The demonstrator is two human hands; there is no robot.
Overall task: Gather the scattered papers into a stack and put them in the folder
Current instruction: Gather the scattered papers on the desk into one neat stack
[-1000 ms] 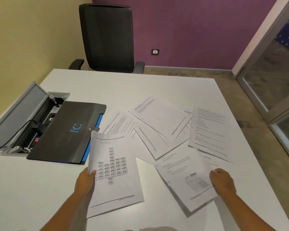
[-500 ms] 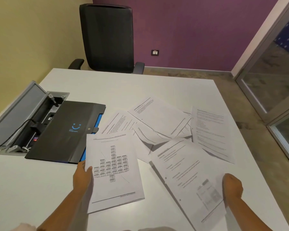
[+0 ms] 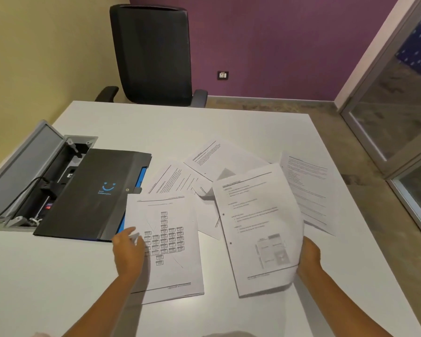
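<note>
Several printed sheets lie scattered on the white table (image 3: 204, 122). My right hand (image 3: 308, 255) grips the right edge of a text sheet with a small picture (image 3: 258, 227), lifted and turned upright over the other scattered papers (image 3: 306, 188). My left hand (image 3: 128, 251) rests on the left side of a chart sheet (image 3: 170, 242), which lies flat. The black folder (image 3: 95, 193) with a blue smile logo lies shut to the left, a blue edge showing.
An open cable box (image 3: 29, 181) with a grey lid and a plugged-in cable is sunk in the table left of the folder. A black office chair (image 3: 153, 54) stands at the far side. A glass partition (image 3: 399, 105) runs along the right.
My right hand has lifted the picture sheet off the pile and swung it left toward the chart sheet. My left hand has laid the chart sheet flat and moved onto it.
</note>
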